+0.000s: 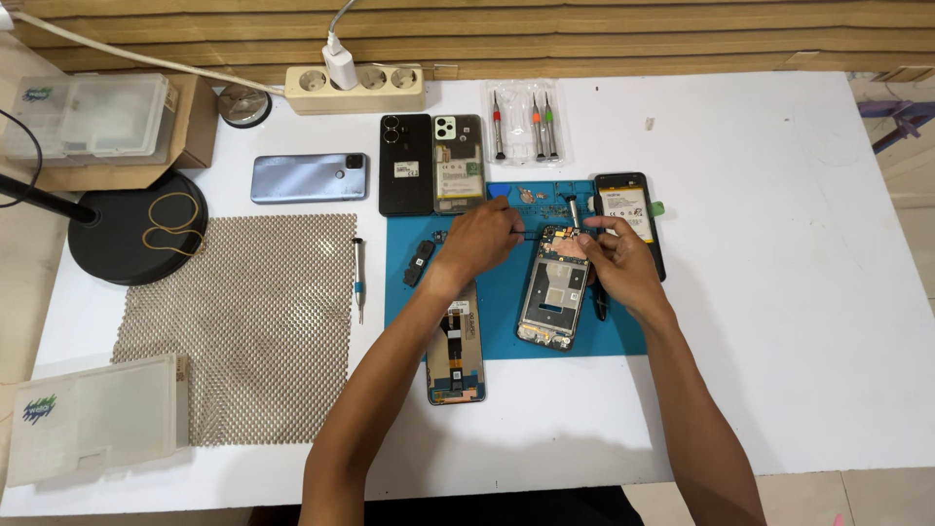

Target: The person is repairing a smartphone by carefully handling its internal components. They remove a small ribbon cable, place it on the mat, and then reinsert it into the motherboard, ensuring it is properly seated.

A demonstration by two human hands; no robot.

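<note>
At frame centre the right hand (616, 255) pinches a slim silver screwdriver (575, 216) over the opened grey phone frame (555, 290) on the blue rubber mat (506, 302). The left hand (482, 237), fingers curled and holding nothing visible, rests beside it. A black phone battery (628, 209) lies just right.

A broad white rectangular worktop (760, 321) filled most of the view, evenly and brightly lit, with soft shadows near its front edge. Behind it ran a wall of horizontal light-brown wooden slats (623, 39). A cream plastic power strip (355, 90) lay along the back edge with 1 white plug in it, its pale cable trailing away to the left. At the left stood a round black lamp base (136, 229). Pale tiled floor (911, 244) showed beyond the right edge.
</note>
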